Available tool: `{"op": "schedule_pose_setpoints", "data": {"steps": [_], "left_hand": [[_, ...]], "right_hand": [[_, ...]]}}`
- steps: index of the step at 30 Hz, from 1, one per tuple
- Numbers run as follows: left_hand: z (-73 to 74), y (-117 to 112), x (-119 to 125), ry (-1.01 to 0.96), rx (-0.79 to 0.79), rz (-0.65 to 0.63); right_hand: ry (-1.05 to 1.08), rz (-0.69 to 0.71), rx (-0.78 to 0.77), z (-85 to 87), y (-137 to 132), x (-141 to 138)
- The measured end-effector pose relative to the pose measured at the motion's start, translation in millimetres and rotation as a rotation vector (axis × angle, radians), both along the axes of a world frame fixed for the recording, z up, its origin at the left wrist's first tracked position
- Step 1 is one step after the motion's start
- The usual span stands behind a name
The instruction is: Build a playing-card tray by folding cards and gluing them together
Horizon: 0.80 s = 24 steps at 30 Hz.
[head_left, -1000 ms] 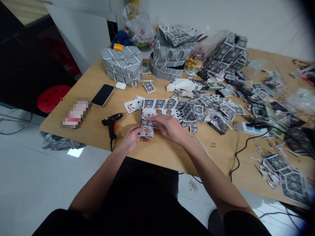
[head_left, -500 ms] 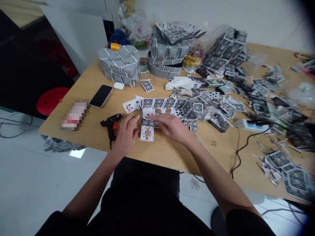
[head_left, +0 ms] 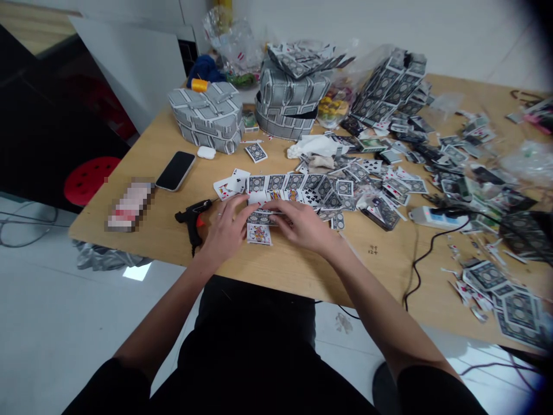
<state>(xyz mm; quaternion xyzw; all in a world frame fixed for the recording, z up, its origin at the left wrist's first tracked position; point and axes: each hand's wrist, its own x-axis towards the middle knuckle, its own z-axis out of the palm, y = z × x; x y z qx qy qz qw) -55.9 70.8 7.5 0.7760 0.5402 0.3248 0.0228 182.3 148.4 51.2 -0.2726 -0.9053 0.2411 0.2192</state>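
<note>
A long open-topped box shape built from folded playing cards [head_left: 309, 197] lies in front of me, patterned backs on its walls and card faces inside. At its left end, my left hand [head_left: 225, 229] has thumb and fingers closed on the near corner. My right hand [head_left: 298, 225] pinches the near wall close by, with its fingertips partly hidden behind the card edge. Just below that wall a face-up picture card [head_left: 259, 234] lies on the table, partly under the box. Beside my left hand rests a black glue gun [head_left: 190, 222] with an orange trigger.
Loose cards [head_left: 228, 184] lie left of the box. A phone [head_left: 175, 170] and a white earbud case [head_left: 206, 153] are further left. Woven card boxes [head_left: 207, 118] stand at the back. Card scraps [head_left: 401, 184] and a power strip [head_left: 436, 218] with a black cable spread rightward.
My left hand has moved up and right from the table onto the box's near left corner. The right hand stays at the near wall, its fingers slightly shifted left.
</note>
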Motion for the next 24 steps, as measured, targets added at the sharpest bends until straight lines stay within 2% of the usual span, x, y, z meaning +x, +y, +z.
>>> {"op": "schedule_pose_setpoints", "data": {"steps": [6,10,14,20,24], "left_hand": [[8.7,-2,0,0.049,-0.019,0.014],[7.8,-3,0,0.088,0.011,0.036],[6.1,-2,1,0.116,0.063,0.048],[4.6,-1,1,0.109,0.16,0.035],[6.9,0,0,0.121,0.136,0.024]], "right_hand": [[-0.051,0.041,0.225,-4.8,-6,3],[-0.125,0.001,0.382,-19.2,-7,3],[-0.062,-0.01,0.517,-32.7,-4,2],[0.005,-0.043,0.577,-40.3,0,0],[0.011,-0.019,0.564,-40.9,0,2]]}}
